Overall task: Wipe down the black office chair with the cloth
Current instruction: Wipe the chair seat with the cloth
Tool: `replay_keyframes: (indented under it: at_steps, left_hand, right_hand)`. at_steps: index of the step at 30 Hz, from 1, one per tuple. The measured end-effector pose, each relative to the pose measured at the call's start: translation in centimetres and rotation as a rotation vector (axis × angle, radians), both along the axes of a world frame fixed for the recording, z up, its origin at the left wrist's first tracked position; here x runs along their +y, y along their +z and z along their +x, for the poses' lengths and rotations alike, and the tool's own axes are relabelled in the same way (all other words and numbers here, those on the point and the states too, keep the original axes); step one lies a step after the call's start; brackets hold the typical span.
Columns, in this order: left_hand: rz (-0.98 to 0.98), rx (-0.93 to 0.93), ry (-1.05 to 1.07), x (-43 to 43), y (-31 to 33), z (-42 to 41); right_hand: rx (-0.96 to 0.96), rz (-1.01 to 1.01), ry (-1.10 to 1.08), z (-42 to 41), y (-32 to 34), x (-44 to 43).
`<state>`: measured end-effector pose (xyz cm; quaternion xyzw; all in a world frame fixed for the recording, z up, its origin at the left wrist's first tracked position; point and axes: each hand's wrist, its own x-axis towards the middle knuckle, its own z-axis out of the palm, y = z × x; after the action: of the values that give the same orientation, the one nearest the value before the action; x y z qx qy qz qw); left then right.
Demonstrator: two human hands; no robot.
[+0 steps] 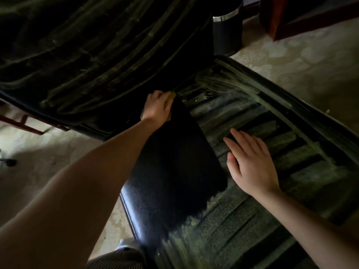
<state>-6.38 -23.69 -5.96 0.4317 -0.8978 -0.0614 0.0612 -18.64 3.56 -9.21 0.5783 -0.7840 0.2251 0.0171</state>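
Black office chair [252, 220]: in the head view it sits close below us and fills most of the frame, its dark surface coated in greenish-grey dust.
Seat [291, 152]: it runs from lower centre up to the right. One clean, glossy band [171, 171] lies along its left edge, from near us up to the crease [186, 90].
Backrest [87, 55]: it rises at upper left, ribbed and dusty, and meets the seat at the crease.
Left hand [158, 107]: it is at the far end of the clean band, right at the crease, with fingers [164, 96] curled down over the cloth.
Cloth [172, 95]: we make out only a yellowish scrap peeping past the fingers; the rest is hidden.
Right hand [250, 164]: it lies flat and spread wide on the dusty seat, holding nothing, to the right of the band.
Relation that matters: the dusty ribs [272, 129] lie to the right of the left hand and run across the seat. The band's long axis runs away from us, and the cloth hand is the farther one.
Our judgement: the next stroke should come back toward us beside the band, and the right hand sits in that path.
Bin [227, 32]: black with a chrome ring, it stands on the floor [291, 61] beyond the chair.
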Motion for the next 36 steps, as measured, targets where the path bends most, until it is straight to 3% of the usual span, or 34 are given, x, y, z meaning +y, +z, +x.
replay_keyframes:
  at_steps: [4,7,17,26,31,36]
  left_hand:
    - [0.005,-0.037,0.200,-0.9,0.0,-1.9]
    - [-0.021,-0.057,0.222,0.0,0.1,-2.4]
    - [-0.025,0.134,-0.166,7.3,-0.5,-1.4]
    - [0.026,0.215,-0.514,19.4,-0.6,1.7]
    - [0.067,0.176,-0.780,17.8,-1.1,2.9]
    - [-0.034,0.185,-0.630,12.1,-1.0,0.9]
  right_hand:
    - [-0.010,-0.005,0.005,-0.1,-0.2,-0.2]
    - [0.004,0.000,0.006,-0.2,-0.3,-0.2]
    - [-0.010,0.013,0.002,0.1,-0.5,-0.2]
    - [-0.109,-0.172,0.033,-0.3,0.1,0.1]
    - [-0.118,-0.146,-0.006,-0.3,0.1,0.3]
    - [-0.117,-0.060,-0.014,-0.7,0.2,0.3]
